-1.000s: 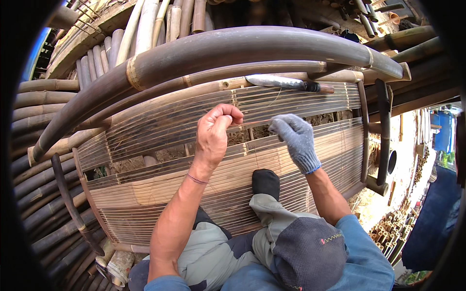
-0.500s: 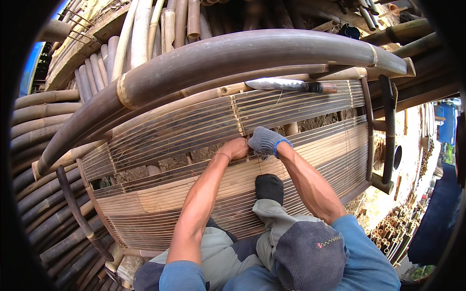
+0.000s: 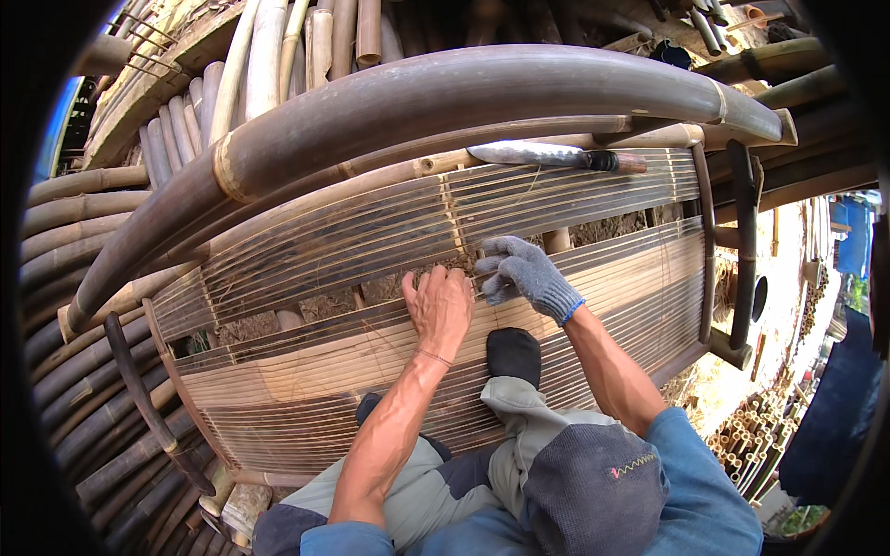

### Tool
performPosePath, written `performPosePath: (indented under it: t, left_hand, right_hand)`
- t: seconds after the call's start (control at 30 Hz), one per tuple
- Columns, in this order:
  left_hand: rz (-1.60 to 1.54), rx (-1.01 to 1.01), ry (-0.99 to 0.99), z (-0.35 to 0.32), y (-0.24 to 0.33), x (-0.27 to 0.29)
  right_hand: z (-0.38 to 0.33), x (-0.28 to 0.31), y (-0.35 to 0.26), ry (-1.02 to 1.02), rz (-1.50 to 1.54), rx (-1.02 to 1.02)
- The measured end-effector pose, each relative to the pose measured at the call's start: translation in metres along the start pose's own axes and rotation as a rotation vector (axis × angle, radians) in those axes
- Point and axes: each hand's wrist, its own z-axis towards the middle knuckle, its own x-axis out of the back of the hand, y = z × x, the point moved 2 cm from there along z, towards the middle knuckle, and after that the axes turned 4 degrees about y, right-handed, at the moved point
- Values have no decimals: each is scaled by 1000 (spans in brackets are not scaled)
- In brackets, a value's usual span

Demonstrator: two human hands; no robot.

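Across a long bamboo bench frame lie many thin bamboo slats, tied by cross lashings. My bare left hand rests palm down at the far edge of the near slats, beside the middle gap. Its fingers are bent and slightly apart; their tips are partly hidden. Just to its right is my right hand, in a grey knitted glove with a blue cuff. The gloved fingers are loosely curled and spread, by the lashing line. I see nothing clearly held in either hand.
A knife with a dark handle lies along the far slats. Beyond it arches a thick bamboo rail. Bamboo poles are stacked at the left and behind. My dark-shod foot is on the slats.
Both hands were close together with fingers closed at the lashing. Now they have moved apart and opened out; the left came slightly nearer and left, the right slightly right.
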Motion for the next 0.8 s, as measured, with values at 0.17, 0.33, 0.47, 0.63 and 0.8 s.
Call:
performPosePath:
  t: [0.17,0.33,0.47,0.63,0.8]
  left_hand:
    - [-192,40,-109,0,39,37]
    - [-176,59,-64,3,4,31]
    - [-94,78,-278,9,-21,-23]
    - [-127,144,-530,12,-19,-35]
    - [-167,90,-353,1,-21,-39]
  right_hand:
    - [-2,6,28,-234,-277,410]
    - [-63,49,19,370,-859,157]
    - [-120,56,2,-190,-1390,-402]
    - [-132,57,-24,76,-966,450]
    - [-83,39,-64,26,32,520]
